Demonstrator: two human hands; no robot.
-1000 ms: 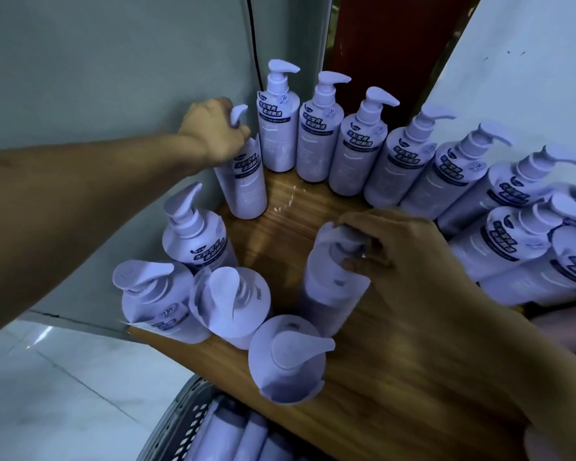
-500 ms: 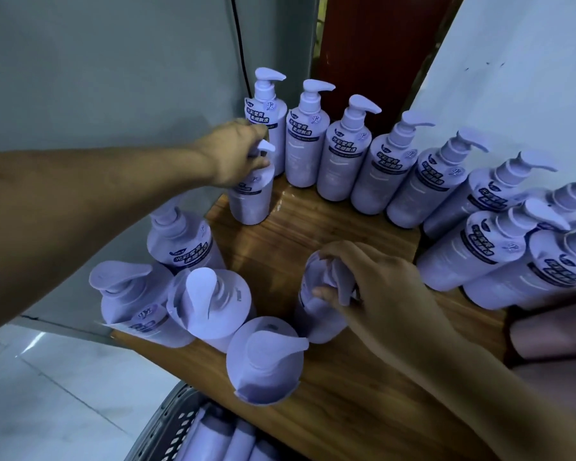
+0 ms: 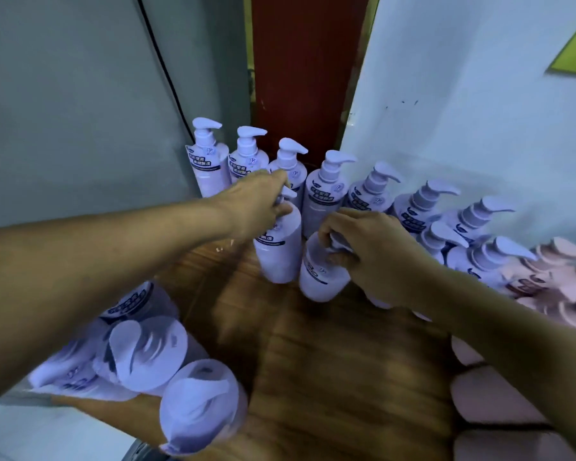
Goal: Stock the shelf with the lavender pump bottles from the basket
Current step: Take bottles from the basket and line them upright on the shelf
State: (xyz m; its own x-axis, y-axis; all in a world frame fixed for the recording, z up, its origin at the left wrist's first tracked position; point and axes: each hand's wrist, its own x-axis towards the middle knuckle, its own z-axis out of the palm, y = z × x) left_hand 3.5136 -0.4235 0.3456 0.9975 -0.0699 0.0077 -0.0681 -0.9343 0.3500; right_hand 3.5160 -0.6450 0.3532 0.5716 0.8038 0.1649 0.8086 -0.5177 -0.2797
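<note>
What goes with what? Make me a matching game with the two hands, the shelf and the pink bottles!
Things:
1 left hand
2 right hand
3 shelf
4 pink bottles

Place, colour or state:
a brown wood
b holds the right bottle by its pump
c far right edge
d holds the left bottle by its pump

Pairs: 1-d, 2-b, 3-a, 4-c
</note>
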